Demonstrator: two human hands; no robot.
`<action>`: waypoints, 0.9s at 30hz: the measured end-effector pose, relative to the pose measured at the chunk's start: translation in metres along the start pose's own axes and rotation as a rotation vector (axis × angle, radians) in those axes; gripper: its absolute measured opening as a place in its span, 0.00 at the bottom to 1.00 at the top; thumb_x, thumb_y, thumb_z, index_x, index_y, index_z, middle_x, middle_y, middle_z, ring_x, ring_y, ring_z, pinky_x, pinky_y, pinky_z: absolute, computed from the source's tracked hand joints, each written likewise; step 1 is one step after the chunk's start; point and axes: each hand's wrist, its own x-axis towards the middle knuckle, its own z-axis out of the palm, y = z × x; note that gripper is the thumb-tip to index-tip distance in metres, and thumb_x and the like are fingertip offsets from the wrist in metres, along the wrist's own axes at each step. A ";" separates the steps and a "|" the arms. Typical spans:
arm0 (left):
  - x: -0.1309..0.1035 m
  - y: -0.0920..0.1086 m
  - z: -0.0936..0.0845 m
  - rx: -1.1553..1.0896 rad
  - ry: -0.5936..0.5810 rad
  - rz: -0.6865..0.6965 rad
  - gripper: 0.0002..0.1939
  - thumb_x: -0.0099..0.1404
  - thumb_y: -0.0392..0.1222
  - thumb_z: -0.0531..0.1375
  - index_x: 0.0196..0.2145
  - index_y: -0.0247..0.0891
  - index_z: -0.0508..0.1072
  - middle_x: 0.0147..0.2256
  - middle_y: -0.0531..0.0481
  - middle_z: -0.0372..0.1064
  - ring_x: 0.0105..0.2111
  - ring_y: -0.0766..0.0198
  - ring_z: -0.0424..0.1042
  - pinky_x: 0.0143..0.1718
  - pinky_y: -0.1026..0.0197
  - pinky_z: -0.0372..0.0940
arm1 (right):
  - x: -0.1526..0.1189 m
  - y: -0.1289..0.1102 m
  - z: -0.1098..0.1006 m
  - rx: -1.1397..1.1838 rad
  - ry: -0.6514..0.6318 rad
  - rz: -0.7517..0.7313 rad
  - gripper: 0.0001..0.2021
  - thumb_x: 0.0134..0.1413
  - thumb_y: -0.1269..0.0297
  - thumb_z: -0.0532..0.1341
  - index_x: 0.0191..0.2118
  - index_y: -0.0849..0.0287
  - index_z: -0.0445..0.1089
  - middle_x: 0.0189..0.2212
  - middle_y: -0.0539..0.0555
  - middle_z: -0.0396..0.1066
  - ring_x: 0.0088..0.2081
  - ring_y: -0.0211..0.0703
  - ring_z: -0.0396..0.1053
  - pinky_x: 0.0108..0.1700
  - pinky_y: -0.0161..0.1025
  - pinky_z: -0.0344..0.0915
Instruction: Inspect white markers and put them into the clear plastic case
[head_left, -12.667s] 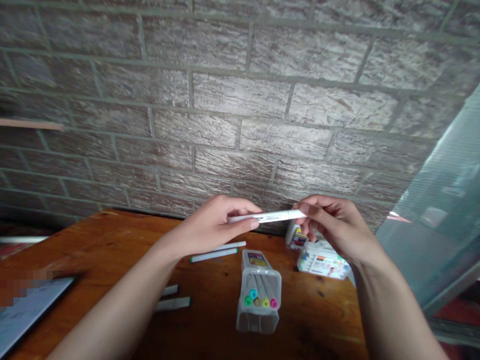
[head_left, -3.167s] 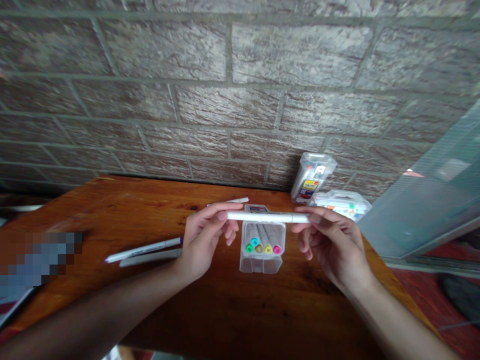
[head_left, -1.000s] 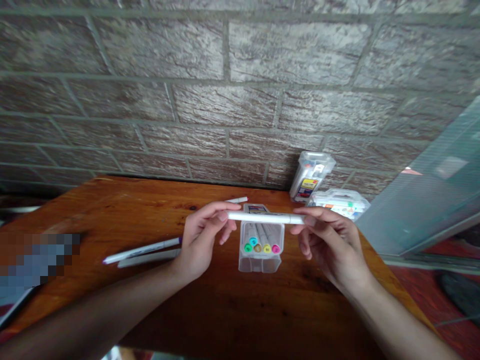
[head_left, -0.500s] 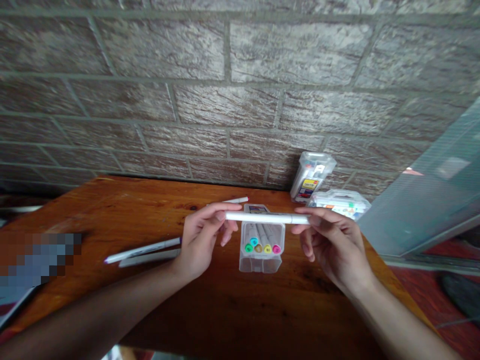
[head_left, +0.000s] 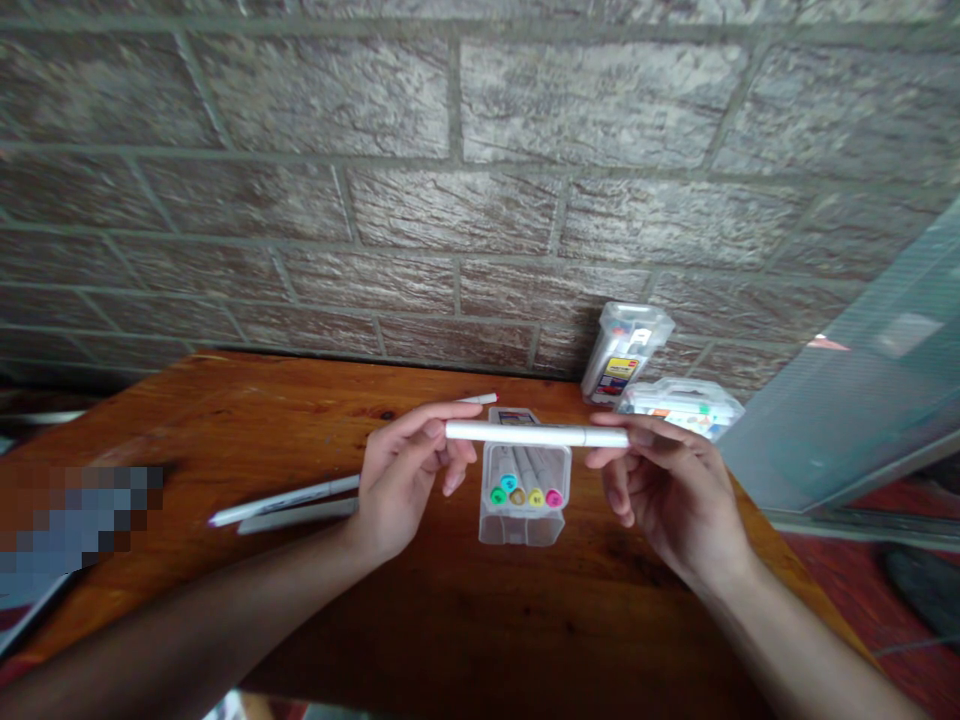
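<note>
A white marker [head_left: 517,433] is held level between both hands, above the wooden table. My left hand [head_left: 401,475] pinches its left end with thumb and forefinger. At the other end, my right hand [head_left: 671,475] grips the tip the same way. Below and behind the marker sits an open clear plastic case [head_left: 521,528] with several markers in it, their round ends green, light blue, brown, yellow and pink. Two more markers lie left of my left hand, one a purple-tipped marker [head_left: 285,500]. Behind my left fingers lies a pink-tipped marker [head_left: 480,399], partly hidden.
Against the brick wall [head_left: 405,200] stands a tall clear marker case [head_left: 628,355]. Beside it is another clear case [head_left: 682,405] with a handle. The wooden table [head_left: 247,410] ends at the right near a translucent panel [head_left: 840,400]. A pixelated patch covers the left edge.
Both hands have shifted very slightly apart, and a little more of the marker's ends shows. The cases and the other markers have stayed in place.
</note>
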 end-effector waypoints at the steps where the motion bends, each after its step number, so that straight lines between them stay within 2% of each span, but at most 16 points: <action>1: 0.000 0.000 0.000 -0.004 -0.004 0.000 0.13 0.72 0.44 0.66 0.48 0.37 0.87 0.28 0.45 0.78 0.21 0.69 0.69 0.20 0.68 0.62 | 0.000 0.000 0.000 0.008 -0.005 0.000 0.11 0.56 0.62 0.72 0.43 0.59 0.88 0.28 0.57 0.85 0.15 0.37 0.71 0.13 0.29 0.68; 8: -0.001 0.000 -0.002 -0.023 -0.020 0.017 0.14 0.73 0.43 0.65 0.49 0.35 0.87 0.28 0.44 0.78 0.21 0.68 0.69 0.21 0.67 0.63 | 0.003 -0.001 -0.001 0.041 -0.018 0.025 0.13 0.55 0.63 0.72 0.44 0.62 0.88 0.28 0.58 0.85 0.15 0.37 0.71 0.14 0.28 0.69; 18: -0.002 0.000 -0.002 -0.032 -0.036 0.023 0.14 0.73 0.42 0.65 0.50 0.35 0.87 0.28 0.45 0.78 0.22 0.68 0.70 0.21 0.67 0.64 | 0.004 -0.003 0.000 0.101 -0.032 0.088 0.14 0.52 0.61 0.76 0.44 0.61 0.88 0.28 0.57 0.85 0.16 0.40 0.75 0.14 0.30 0.71; 22: 0.000 -0.002 -0.003 -0.013 -0.018 0.020 0.12 0.73 0.43 0.66 0.48 0.36 0.87 0.28 0.46 0.77 0.21 0.69 0.69 0.20 0.68 0.63 | 0.004 -0.001 0.000 0.072 -0.019 0.042 0.14 0.54 0.59 0.77 0.43 0.62 0.87 0.28 0.57 0.85 0.17 0.39 0.75 0.16 0.30 0.73; 27: 0.001 -0.005 -0.003 0.046 -0.007 0.025 0.11 0.74 0.43 0.66 0.48 0.39 0.87 0.27 0.48 0.77 0.20 0.70 0.69 0.20 0.68 0.63 | 0.002 0.003 0.001 -0.044 0.000 -0.058 0.11 0.56 0.60 0.77 0.44 0.57 0.86 0.29 0.54 0.84 0.19 0.36 0.75 0.19 0.28 0.72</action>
